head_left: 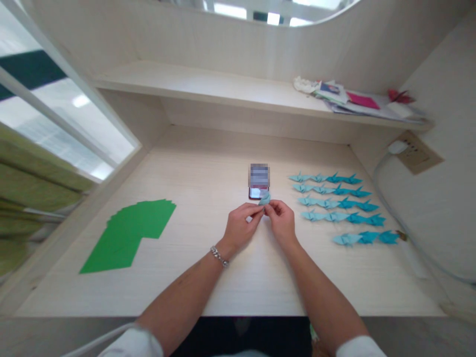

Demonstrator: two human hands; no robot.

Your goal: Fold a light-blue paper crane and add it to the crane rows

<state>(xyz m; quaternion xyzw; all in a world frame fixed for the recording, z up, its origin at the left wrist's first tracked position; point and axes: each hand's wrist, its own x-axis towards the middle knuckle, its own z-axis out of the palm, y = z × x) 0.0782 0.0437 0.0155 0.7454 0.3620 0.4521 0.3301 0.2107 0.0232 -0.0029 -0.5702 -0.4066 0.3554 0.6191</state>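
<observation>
Between the fingertips of both hands is a small light-blue folded paper piece [265, 199], raised over the middle of the desk. My left hand [242, 224], with a chain bracelet [219, 256] at its wrist, pinches the piece from the left. From the right, my right hand [281, 221] pinches it with thumb and fingers. The fingers cover its lower part. Just beyond the piece lies a phone [258, 192], its screen partly blurred. To the right, several rows of folded paper cranes [336, 203] run from pale to deeper blue.
A fanned stack of green paper sheets [130, 230] lies at the left on the pale desk [208, 163]. Papers and a pink card [363, 100] rest on the shelf [208, 89] above. A white cable [386, 210] runs from the wall socket [418, 152] along the right side.
</observation>
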